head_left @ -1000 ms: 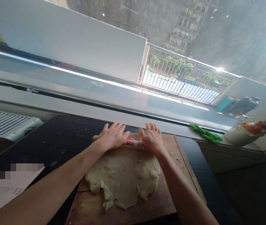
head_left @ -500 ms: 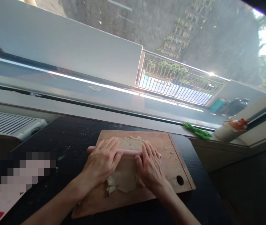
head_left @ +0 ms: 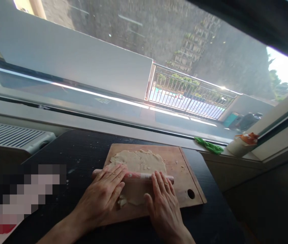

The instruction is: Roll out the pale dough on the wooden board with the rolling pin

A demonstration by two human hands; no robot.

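Daylight pours through the big window (head_left: 103,13) across the top of the frame, with a metal railing (head_left: 186,93) outside, right of upper centre. Over at the left edge sits a white slatted unit (head_left: 14,135); at the right, on the sill, a green cloth (head_left: 209,145) lies just beside a pale container (head_left: 242,146). Down to the dark table (head_left: 80,149), and we have the wooden board (head_left: 174,154) on it, lower centre, its round hole toward the right corner.

And there's the dough (head_left: 140,161), rolled flat on that board, ragged along its far edge, with a torn flap near the left hand! Straight across it lies the rolling pin (head_left: 138,175), both ends poking out past my hands. My left hand (head_left: 104,195) is palm down on the pin's left part, fingers extended over the top, not wrapped around. My right hand (head_left: 164,203) matches it on the right part, fingers laid long, thumb out to the side. How hard they press, I can't tell.
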